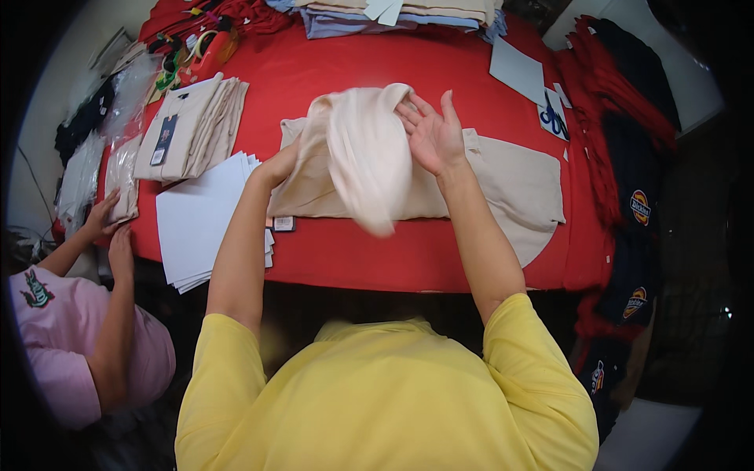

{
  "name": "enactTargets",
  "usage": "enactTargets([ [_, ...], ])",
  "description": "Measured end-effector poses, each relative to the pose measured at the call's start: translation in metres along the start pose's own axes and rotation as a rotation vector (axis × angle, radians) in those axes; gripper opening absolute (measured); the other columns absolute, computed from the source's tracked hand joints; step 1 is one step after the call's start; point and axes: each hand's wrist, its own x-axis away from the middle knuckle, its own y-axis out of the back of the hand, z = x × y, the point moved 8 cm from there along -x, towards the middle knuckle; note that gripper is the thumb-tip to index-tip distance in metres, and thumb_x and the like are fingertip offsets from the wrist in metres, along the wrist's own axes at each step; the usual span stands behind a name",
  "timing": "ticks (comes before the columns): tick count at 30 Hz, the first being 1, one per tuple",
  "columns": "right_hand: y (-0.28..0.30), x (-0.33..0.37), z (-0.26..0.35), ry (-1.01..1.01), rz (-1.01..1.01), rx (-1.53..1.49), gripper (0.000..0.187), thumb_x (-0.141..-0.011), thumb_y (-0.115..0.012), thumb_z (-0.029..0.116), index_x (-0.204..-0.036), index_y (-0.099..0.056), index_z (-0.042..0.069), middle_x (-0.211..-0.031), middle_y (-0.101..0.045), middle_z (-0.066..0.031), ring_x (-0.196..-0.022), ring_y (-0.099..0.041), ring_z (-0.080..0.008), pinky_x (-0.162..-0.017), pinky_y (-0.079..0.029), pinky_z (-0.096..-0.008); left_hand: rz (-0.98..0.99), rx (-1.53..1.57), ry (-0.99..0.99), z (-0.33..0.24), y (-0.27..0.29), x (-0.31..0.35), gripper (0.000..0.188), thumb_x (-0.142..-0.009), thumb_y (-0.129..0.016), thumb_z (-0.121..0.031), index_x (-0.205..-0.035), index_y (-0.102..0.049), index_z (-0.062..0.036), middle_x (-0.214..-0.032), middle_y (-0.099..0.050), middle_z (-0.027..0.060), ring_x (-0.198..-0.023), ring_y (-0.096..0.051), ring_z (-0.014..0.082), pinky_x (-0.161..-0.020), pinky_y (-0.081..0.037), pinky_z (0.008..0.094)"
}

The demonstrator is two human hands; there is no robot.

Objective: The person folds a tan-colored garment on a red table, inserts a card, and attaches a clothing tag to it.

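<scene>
A beige garment lies across the red-covered table in front of me, its right part spread flat. A lifted, bunched part of it is smeared by motion between my hands. My left hand grips the cloth at its left side, with the fingertips partly hidden by fabric. On the other side my right hand is palm up with fingers and thumb apart, its fingertips touching the edge of the raised fold. A small tag shows under the garment's lower left edge.
White sheets and folded beige garments lie to the left. Beyond them sits a red tape dispenser. Blue-handled scissors lie right, beside red and dark garments. A co-worker's hands touch a bagged garment far left.
</scene>
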Motion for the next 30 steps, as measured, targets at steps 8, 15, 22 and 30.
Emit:
enactTargets([
  [8,0.077,0.237,0.041,0.27,-0.643,1.833,0.025,-0.089,-0.059,0.014,-0.111,-0.06,0.003,-0.106,-0.058,-0.0177,-0.106,-0.051,-0.0354,-0.093,-0.039,-0.0441,-0.073,-0.551,-0.146,0.002,0.003,-0.004,0.055,-0.075,-0.074,-0.023,-0.115,-0.058,0.0099,-0.107,-0.066,0.0262,-0.098,-0.065,0.0299,-0.084,-0.05,0.0368],
  [15,0.168,0.317,0.091,0.433,-0.954,2.217,0.021,-0.088,-0.058,0.013,-0.106,-0.058,0.003,-0.101,-0.058,-0.0178,-0.102,-0.051,-0.0354,-0.09,-0.039,-0.0453,-0.618,-1.005,-0.627,-0.02,-0.036,0.013,0.019,-0.084,-0.06,-0.006,-0.099,-0.058,0.0068,-0.109,-0.058,0.0175,-0.093,-0.057,0.0414,-0.082,-0.045,0.0483],
  [22,0.268,0.212,0.297,0.487,-1.274,1.928,0.02,-0.097,-0.047,0.017,-0.1,-0.061,0.004,-0.101,-0.063,-0.0216,-0.09,-0.061,-0.0422,-0.078,-0.047,-0.0501,-0.771,-0.864,-0.53,0.001,-0.036,-0.009,0.022,-0.085,-0.052,0.0,-0.107,-0.055,-0.0009,-0.1,-0.057,0.0195,-0.09,-0.058,0.0402,-0.073,-0.047,0.0483],
  [30,0.319,0.153,0.289,0.087,-1.216,2.107,0.031,-0.096,-0.05,0.038,-0.105,-0.058,0.009,-0.11,-0.061,-0.0171,-0.093,-0.062,-0.0387,-0.073,-0.049,-0.0497,-0.805,-0.799,-0.413,0.002,-0.002,-0.017,0.018,-0.092,-0.058,-0.015,-0.104,-0.06,-0.0018,-0.078,-0.062,0.0229,-0.07,-0.061,0.0394,-0.06,-0.045,0.044],
])
